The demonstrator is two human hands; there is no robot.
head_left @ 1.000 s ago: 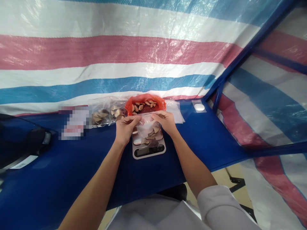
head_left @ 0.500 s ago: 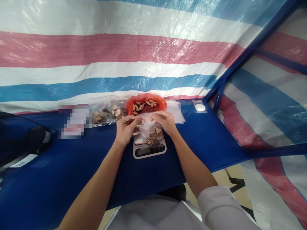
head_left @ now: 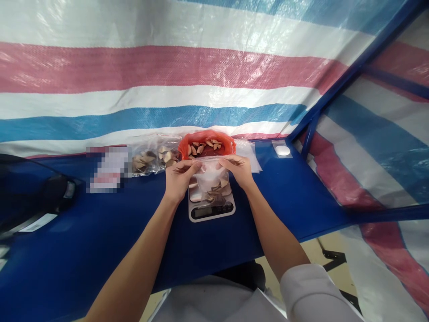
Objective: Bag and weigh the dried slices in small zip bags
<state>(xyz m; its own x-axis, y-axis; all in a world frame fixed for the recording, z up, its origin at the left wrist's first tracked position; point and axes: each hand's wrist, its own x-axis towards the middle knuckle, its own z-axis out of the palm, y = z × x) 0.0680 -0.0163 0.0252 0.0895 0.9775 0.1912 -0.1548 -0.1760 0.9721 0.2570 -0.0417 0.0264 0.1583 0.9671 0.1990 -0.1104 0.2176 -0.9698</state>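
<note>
A clear plastic bag (head_left: 211,178) with several brown dried slices in its bottom hangs over the kitchen scale (head_left: 212,213). My left hand (head_left: 179,178) pinches the bag's top edge on the left. On the right, my right hand (head_left: 238,170) pinches the same edge, thumb and fingers closed. The bag's lower part lies over the scale's metal plate. Just behind my hands sits a red plastic bag (head_left: 231,144), its mouth wide, with more pale dried slices inside. Whether the clear bag's mouth is sealed I cannot tell.
Filled clear bags (head_left: 144,162) of dried slices lie left of the red bag. Flat clear bags (head_left: 254,158) lie to its right. A white round item (head_left: 282,150) in a small packet is farther right. A black object (head_left: 43,197) stands at the left of the blue table (head_left: 127,232).
The whole view has shifted slightly, so things sit a little farther right. Both hands keep their pinch on the clear bag, with little visible movement.
</note>
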